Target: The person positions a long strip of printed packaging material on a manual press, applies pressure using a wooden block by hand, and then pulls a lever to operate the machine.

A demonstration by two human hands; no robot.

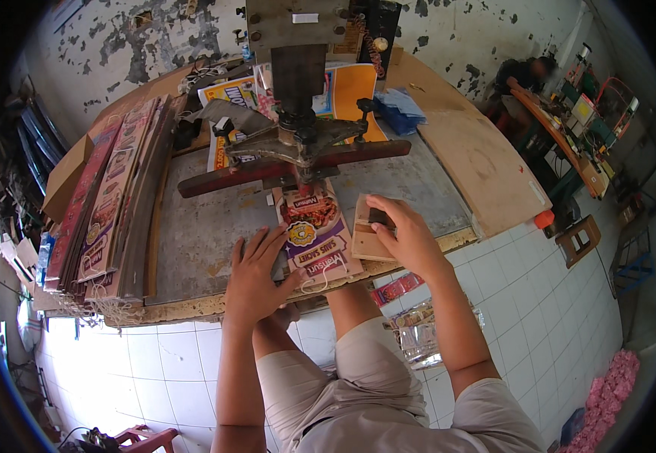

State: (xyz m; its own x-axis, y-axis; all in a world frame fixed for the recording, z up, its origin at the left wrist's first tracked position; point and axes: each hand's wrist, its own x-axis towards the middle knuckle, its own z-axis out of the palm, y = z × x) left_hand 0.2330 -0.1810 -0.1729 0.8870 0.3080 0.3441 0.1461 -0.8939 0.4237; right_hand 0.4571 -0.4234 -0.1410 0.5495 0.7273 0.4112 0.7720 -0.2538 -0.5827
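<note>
A printed purple and cream cardboard hanger card with a white string at its near end lies on the metal bed, its far end under the press head. My left hand rests flat beside its left edge, fingers stretched out, the thumb reaching toward the card's near end. To the right of the card, my right hand grips a light wooden block with a dark strip on top. The block stands close against the card's right edge; its underside is hidden.
Stacks of long printed cards with strings fill the table's left side. Colourful printed sheets and blue plastic packets lie behind the press. A brown board covers the right side. Another person sits at a far bench.
</note>
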